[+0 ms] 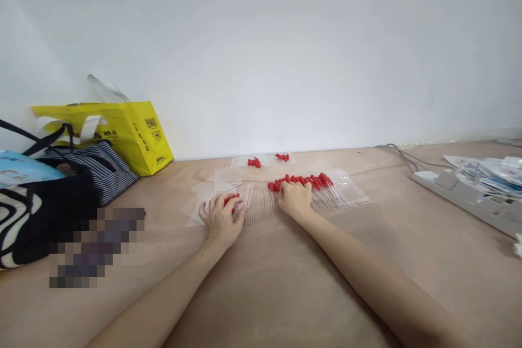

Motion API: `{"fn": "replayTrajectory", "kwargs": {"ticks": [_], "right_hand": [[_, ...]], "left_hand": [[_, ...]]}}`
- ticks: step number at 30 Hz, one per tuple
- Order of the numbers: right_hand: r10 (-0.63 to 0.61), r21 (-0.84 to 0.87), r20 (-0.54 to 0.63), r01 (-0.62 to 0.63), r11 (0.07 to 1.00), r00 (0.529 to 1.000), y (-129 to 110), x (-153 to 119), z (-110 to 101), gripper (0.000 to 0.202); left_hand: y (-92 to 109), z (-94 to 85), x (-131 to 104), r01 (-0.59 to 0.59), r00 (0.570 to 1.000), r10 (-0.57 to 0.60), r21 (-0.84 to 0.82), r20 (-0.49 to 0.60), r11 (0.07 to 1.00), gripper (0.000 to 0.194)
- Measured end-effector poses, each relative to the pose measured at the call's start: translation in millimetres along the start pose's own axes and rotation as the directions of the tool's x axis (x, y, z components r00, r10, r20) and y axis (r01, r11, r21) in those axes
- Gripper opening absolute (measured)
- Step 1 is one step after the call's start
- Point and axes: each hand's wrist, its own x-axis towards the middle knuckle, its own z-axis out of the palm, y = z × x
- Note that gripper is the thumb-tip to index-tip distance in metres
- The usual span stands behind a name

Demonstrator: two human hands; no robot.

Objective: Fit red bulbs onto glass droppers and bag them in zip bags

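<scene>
My left hand (222,218) rests with its fingers spread over red pieces (231,203) on a clear zip bag (248,192). Among the red-ended thin sticks, my right hand (293,199) is closed with its fingers curled down; the fingertips are hidden, so what they grip does not show. A row of these sticks, with red ends (322,180) and pale thin shafts (332,198), lies partly on a clear bag (354,193). Several pale thin shafts (253,207) stretch between my hands.
Behind lie two small red clusters (254,162) on clear plastic. Loose clear bags (199,193) spread at left. A yellow bag (138,136), a striped pouch (108,166) and a black bag (77,201) stand left. A white power strip (460,196) and cables edge the right.
</scene>
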Motion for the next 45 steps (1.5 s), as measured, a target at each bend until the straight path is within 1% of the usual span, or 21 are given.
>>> {"fn": "replayTrajectory", "kwargs": {"ticks": [3, 6, 10, 12, 14, 16, 20, 23, 26, 29, 31, 34, 37, 39, 40, 41, 42, 43, 45], "right_hand": [[-0.074, 0.059, -0.027, 0.076, 0.995, 0.997, -6, -3, 1, 0.02], [-0.122, 0.083, 0.001, 0.121, 0.989, 0.993, -12, -5, 3, 0.02], [-0.116, 0.062, 0.05, 0.112, 0.992, 0.992, -16, -5, 4, 0.022], [-0.101, 0.041, 0.077, 0.098, 0.994, 0.992, -17, -4, 3, 0.021], [-0.078, 0.021, 0.109, 0.077, 0.997, 0.991, -19, -4, 1, 0.022], [-0.051, 0.008, 0.144, 0.05, 0.999, 0.988, -21, -4, -1, 0.023], [-0.011, -0.013, 0.206, 0.014, 1.0, 0.979, -27, -2, -4, 0.024], [-0.016, -0.017, 0.224, 0.02, 1.0, 0.974, -32, -1, -3, 0.022], [-0.035, -0.011, 0.235, 0.039, 0.999, 0.971, -36, -1, -3, 0.021], [-0.043, -0.006, 0.218, 0.045, 0.999, 0.975, -35, -5, -4, 0.026], [-0.056, -0.007, 0.179, 0.059, 0.998, 0.982, -29, -9, -6, 0.03], [-0.104, -0.024, 0.074, 0.106, 0.994, 0.992, -15, -19, -8, 0.028], [-0.196, -0.028, 0.002, 0.196, 0.98, 0.981, 6, -32, -8, 0.023], [-0.314, -0.01, -0.011, 0.314, 0.949, 0.949, 21, -43, -9, 0.019], [-0.382, 0.002, -0.013, 0.382, 0.924, 0.924, 28, -48, -9, 0.017], [-0.441, 0.017, -0.015, 0.441, 0.897, 0.897, 35, -54, -10, 0.015], [-0.487, 0.036, -0.016, 0.487, 0.873, 0.873, 41, -59, -11, 0.013], [-0.517, 0.059, -0.018, 0.517, 0.854, 0.856, 46, -63, -12, 0.012], [-0.538, 0.119, -0.018, 0.536, 0.836, 0.843, 53, -69, -15, 0.01]], "left_hand": [[0, -0.7, 2, 0.029, 1.0, -0.029, 0.017, 0.001, 0.999, 0.014], [-4, -3.9, 9, 0.081, 0.997, -0.081, 0.043, 0.006, 0.996, 0.016], [-16, -10.3, 21, 0.188, 0.981, -0.192, 0.088, 0.034, 0.978, 0.017], [-21, -11.4, 25, 0.211, 0.974, -0.217, 0.099, 0.062, 0.973, 0.017], [-25, -10.3, 26, 0.192, 0.974, -0.203, 0.108, 0.099, 0.975, 0.015], [-26, -7.4, 24, 0.143, 0.98, -0.157, 0.123, 0.12, 0.982, 0.014], [-23, 0.1, 22, 0.035, 0.993, -0.054, 0.174, 0.107, 0.984, 0.017], [-21, 5.1, 29, 0.025, 0.994, -0.046, 0.196, 0.103, 0.98, 0.019], [-21, 10.2, 37, 0.034, 0.988, -0.063, 0.196, 0.144, 0.98, 0.019], [-20, 15.9, 42, 0.022, 0.981, -0.057, 0.182, 0.188, 0.983, 0.017], [-20, 19.2, 44, 0.016, 0.98, -0.05, 0.175, 0.191, 0.984, 0.016], [-18, 20.3, 47, 0.018, 0.985, -0.045, 0.16, 0.168, 0.987, 0.014], [-11, 12.7, 46, 0.021, 0.993, -0.036, 0.135, 0.114, 0.991, 0.015], [-2, 2.9, 39, -0.012, 0.997, 0.005, 0.093, 0.079, 0.996, 0.016], [3, -2.7, 32, -0.048, 0.997, 0.043, 0.061, 0.071, 0.997, 0.015], [8, -8.3, 24, -0.145, 0.987, 0.146, -0.029, 0.065, 0.989, 0.014], [13, -13.4, 14, -0.238, 0.967, 0.246, -0.108, 0.066, 0.965, 0.013], [18, -17.7, 5, -0.308, 0.943, 0.323, -0.165, 0.076, 0.937, 0.013], [24, -23.2, -12, -0.385, 0.899, 0.421, -0.246, 0.116, 0.889, 0.011]]}}
